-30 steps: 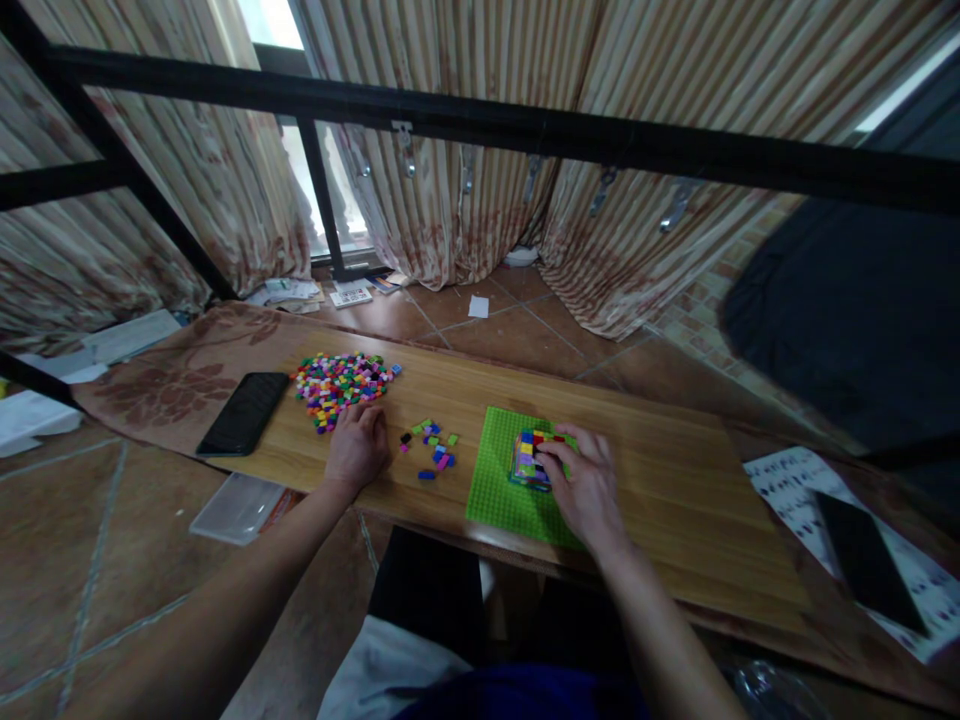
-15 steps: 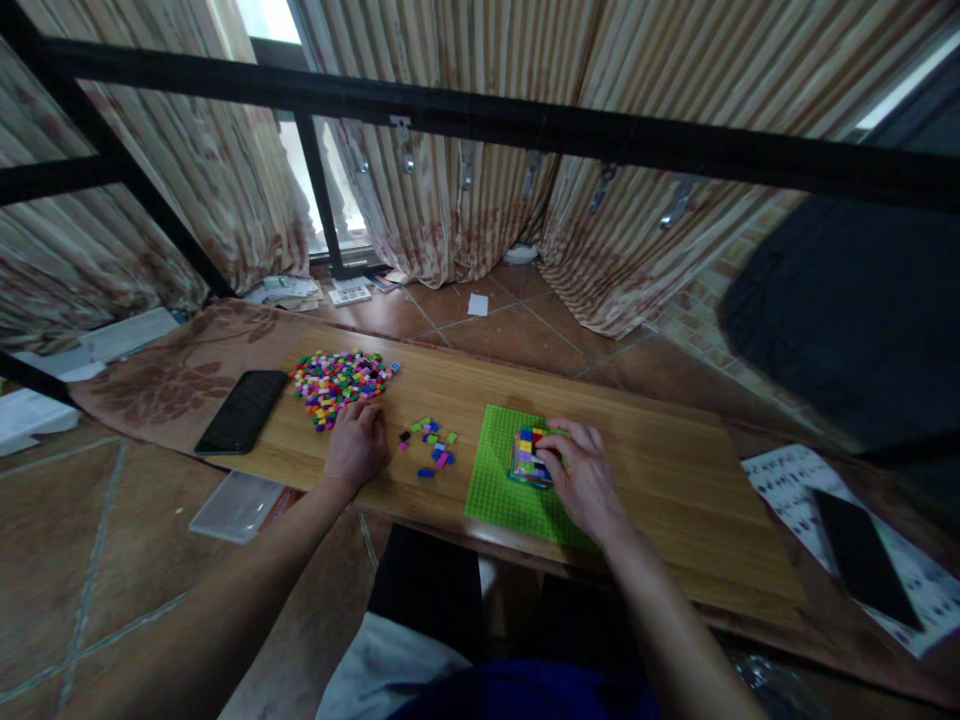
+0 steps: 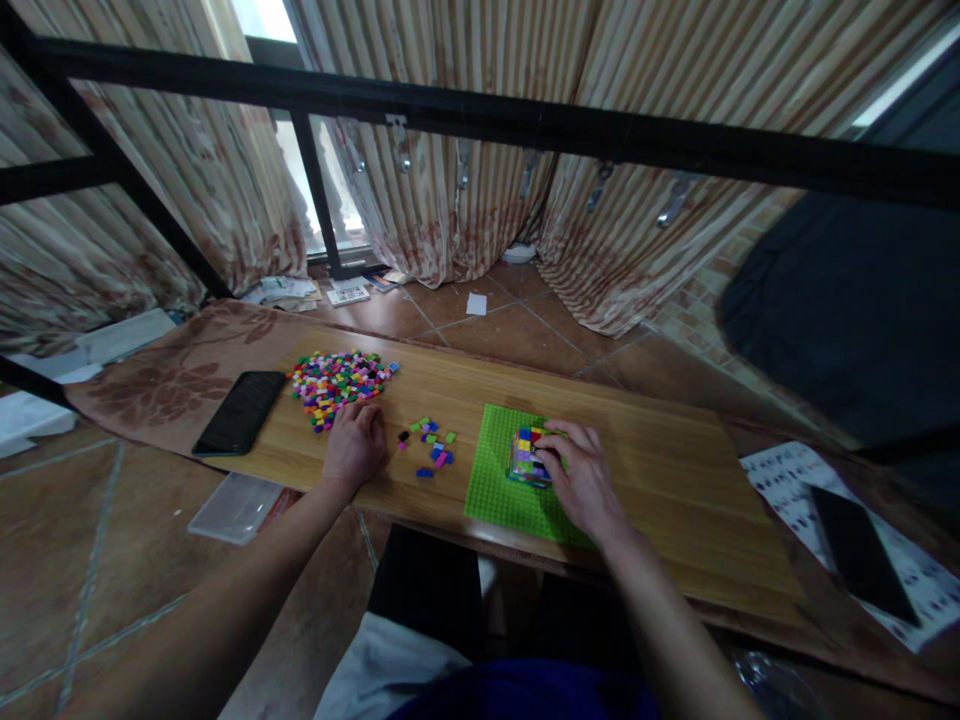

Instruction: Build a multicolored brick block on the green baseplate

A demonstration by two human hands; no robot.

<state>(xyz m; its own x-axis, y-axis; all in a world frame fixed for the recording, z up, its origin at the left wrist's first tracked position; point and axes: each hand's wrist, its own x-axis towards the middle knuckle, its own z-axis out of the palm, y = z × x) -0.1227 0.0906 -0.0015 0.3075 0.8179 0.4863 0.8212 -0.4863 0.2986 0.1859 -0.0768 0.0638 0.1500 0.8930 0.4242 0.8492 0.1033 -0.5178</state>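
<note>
On the left of the wooden board, my left hand [image 3: 355, 443] rests palm down with its fingers curled, right at the near edge of a heap of small coloured building bricks [image 3: 346, 378]. Its fingertips are hidden, so I cannot tell what is under them. My right hand [image 3: 585, 470] reaches over a green baseplate [image 3: 491, 490]. Thumb and forefinger close at the top right of a small block built of coloured bricks [image 3: 526, 455], which stands on the plate. Between the hands lie several loose bricks [image 3: 441, 456], mostly blue, lime and pink.
A black phone [image 3: 238, 412] lies at the board's left end. At the right, a dark phone-like slab [image 3: 862, 555] rests on a printed sheet [image 3: 784, 480]. A clear plastic lid or box [image 3: 225, 508] is on the floor. A black metal bar [image 3: 480, 112] crosses ahead.
Both hands keep almost the same place and pose. The whole view has shifted very slightly; no brick has visibly moved.
</note>
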